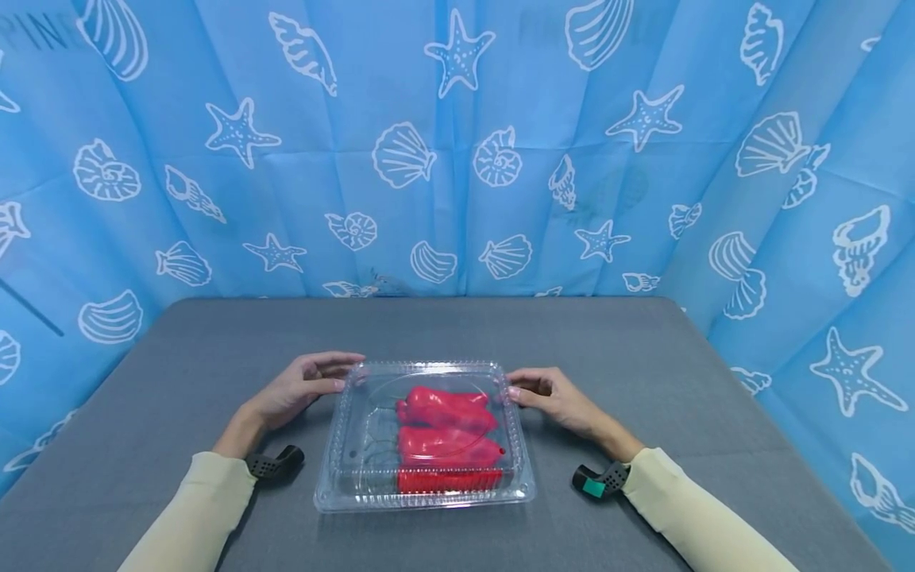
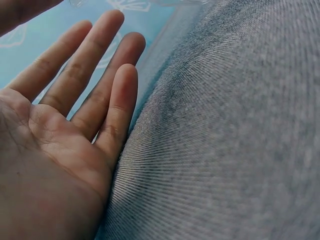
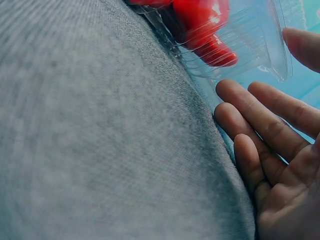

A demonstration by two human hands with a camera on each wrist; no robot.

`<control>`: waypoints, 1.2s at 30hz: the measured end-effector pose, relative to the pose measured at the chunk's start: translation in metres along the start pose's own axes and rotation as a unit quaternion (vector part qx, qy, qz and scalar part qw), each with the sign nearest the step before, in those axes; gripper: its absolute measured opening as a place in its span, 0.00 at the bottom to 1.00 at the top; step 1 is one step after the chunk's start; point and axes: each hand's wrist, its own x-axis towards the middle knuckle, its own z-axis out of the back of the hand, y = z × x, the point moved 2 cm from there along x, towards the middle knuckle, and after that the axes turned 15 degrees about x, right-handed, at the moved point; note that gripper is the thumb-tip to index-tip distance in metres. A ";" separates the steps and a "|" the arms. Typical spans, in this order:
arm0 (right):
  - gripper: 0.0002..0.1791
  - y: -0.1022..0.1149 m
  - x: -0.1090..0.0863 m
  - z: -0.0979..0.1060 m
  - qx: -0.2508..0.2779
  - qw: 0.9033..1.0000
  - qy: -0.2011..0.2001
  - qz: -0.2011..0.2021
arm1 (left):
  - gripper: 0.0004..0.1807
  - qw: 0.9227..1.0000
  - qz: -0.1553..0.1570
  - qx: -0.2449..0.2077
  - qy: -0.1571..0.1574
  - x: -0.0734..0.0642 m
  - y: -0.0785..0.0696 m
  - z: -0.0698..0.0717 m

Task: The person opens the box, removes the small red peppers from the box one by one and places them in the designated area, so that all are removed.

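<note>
On the grey table in the head view lies a clear plastic clamshell box (image 1: 429,502) with several long red peppers (image 1: 450,446) in it. Glare runs across its see-through top. My left hand (image 1: 296,391) is at the box's far left corner, thumb and fingertips right at the edge. In the left wrist view that hand (image 2: 75,115) has straight, slightly spread fingers. On the far right side my right hand (image 1: 557,401) has its fingertips at the box edge. The right wrist view shows this hand (image 3: 280,145) with loosely bent fingers, its thumb by the rim of the box (image 3: 257,40).
The table's grey cloth (image 1: 608,342) extends all round the box. Behind and beside the table hangs a blue curtain (image 1: 457,206) printed with white shells and starfish. Black wrist bands (image 1: 275,463) sit by both cream sleeves (image 1: 193,508).
</note>
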 end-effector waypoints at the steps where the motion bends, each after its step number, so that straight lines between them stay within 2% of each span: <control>1: 0.20 0.000 0.000 0.000 0.000 1.000 0.000 0.002 | 0.25 1.000 0.000 0.002 0.000 0.000 0.001 0.000; 5: 0.19 0.000 -0.001 0.000 -0.001 1.000 -0.002 0.007 | 0.22 0.999 -0.002 -0.047 0.019 0.002 0.002 -0.002; 8: 0.19 0.001 -0.001 0.000 -0.006 1.000 -0.005 0.004 | 0.20 0.993 -0.003 -0.112 0.044 0.002 0.002 -0.005; 10: 0.19 0.002 -0.001 0.000 -0.011 1.000 -0.007 0.003 | 0.19 0.989 -0.005 -0.137 0.056 0.002 0.003 -0.007; 21: 0.16 -0.001 0.000 -0.002 -0.034 0.999 -0.025 0.019 | 0.20 0.987 -0.008 -0.135 0.087 0.005 0.006 -0.012; 26: 0.14 -0.003 0.002 -0.004 -0.055 0.998 -0.038 0.014 | 0.19 0.988 -0.011 -0.142 0.051 0.007 0.007 -0.014; 31: 0.15 -0.001 0.003 -0.006 -0.050 0.998 -0.041 0.010 | 0.19 0.992 -0.013 -0.123 0.006 0.007 0.011 -0.010; 36: 0.16 -0.002 0.002 -0.006 -0.051 0.998 -0.039 0.010 | 0.19 0.993 0.001 -0.105 -0.045 0.007 0.012 -0.007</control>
